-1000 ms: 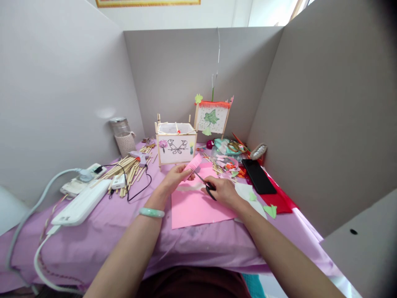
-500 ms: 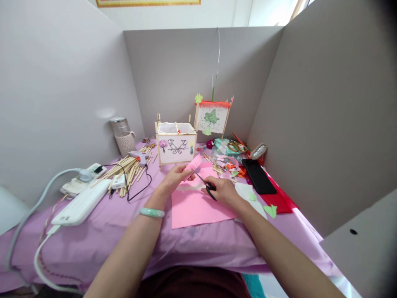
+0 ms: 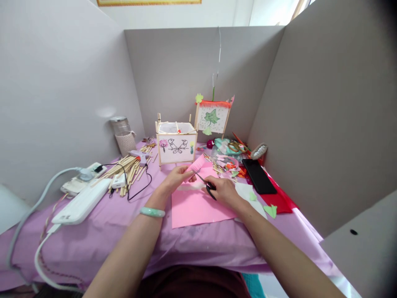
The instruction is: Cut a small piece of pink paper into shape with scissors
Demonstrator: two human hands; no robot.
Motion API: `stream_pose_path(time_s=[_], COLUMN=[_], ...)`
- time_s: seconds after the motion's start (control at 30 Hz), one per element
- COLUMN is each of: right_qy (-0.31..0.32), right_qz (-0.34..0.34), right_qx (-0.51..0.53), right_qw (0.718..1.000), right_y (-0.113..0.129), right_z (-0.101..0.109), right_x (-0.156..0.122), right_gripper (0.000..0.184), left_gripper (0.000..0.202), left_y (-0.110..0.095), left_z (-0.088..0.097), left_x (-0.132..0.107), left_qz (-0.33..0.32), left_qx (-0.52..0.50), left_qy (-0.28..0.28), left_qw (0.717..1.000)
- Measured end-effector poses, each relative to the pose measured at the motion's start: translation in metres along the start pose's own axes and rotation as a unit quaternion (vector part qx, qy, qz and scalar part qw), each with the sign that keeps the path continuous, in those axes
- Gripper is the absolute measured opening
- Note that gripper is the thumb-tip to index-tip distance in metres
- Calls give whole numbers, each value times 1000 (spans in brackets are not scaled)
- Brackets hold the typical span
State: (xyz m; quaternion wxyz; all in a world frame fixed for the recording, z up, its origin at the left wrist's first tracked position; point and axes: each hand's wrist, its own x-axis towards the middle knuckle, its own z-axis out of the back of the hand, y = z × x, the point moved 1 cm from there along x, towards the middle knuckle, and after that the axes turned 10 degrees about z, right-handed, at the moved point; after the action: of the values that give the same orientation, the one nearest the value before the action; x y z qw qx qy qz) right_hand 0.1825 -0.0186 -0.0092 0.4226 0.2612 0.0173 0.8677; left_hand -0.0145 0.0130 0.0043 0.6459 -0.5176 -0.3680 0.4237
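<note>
A pink paper strip (image 3: 199, 162) with a row of fine cuts along it is pinched in my left hand (image 3: 179, 177). My right hand (image 3: 223, 190) is closed around the handles of black-handled scissors (image 3: 211, 188), whose blades reach the strip's edge near my left fingertips. Under both hands lies a sheet of pink paper (image 3: 198, 211) on the purple tablecloth. Just behind stands a white paper lantern (image 3: 176, 155) on a stick frame, with two birds and flowers drawn on it. A second lantern (image 3: 213, 118) with a green leaf and red fringe hangs farther back.
At left lie wooden sticks (image 3: 132, 169), a glue gun (image 3: 141, 156), a white power bank (image 3: 81, 203) with cables, and a bottle (image 3: 123, 136). To the right are paper scraps (image 3: 231, 165), a black phone (image 3: 259, 176) and red paper (image 3: 282, 198). Grey panels (image 3: 198, 62) enclose the table.
The pink strip has shifted slightly up and to the right in my left hand, and the scissor blades now overlap its edge. My right hand stays nearly in place.
</note>
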Motion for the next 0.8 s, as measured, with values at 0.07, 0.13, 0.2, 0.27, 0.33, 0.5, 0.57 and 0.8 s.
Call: stream_pose_path(time_s=[0.07, 0.13, 0.2, 0.27, 0.33, 0.5, 0.57, 0.8], right_qy=[-1, -6, -13, -18, -21, -26, -25, -19], right_qz=[2, 3, 6, 14, 19, 23, 25, 15], right_qx=[-4, -6, -8, -10, -11, -9, -7, -6], right_qw=[1000, 1000, 1000, 1000, 1000, 999, 999, 1000], right_y=[-1, -2, -3, -4, -4, -4, -4, -4], right_z=[-1, -1, -2, -3, -3, -2, -2, -2], right_x=[0, 0, 0, 0, 0, 0, 0, -1], right_gripper=[17, 16, 16, 15, 15, 14, 14, 17], left_gripper=[32, 33, 33, 33, 34, 35, 34, 30], left_y=[0, 0, -1, -2, -2, 0, 0, 1], left_z=[0, 0, 0, 0, 0, 1, 1, 1], left_x=[0, 0, -1, -1, -1, 0, 1, 2], left_qz=[-1, 0, 2, 4, 2, -2, -4, -8], left_qx=[6, 10, 13, 13, 11, 6, 2, -54], left_qy=[1, 3, 0, -1, 1, 10, 12, -3], left_qw=[1000, 1000, 1000, 1000, 1000, 1000, 1000, 999])
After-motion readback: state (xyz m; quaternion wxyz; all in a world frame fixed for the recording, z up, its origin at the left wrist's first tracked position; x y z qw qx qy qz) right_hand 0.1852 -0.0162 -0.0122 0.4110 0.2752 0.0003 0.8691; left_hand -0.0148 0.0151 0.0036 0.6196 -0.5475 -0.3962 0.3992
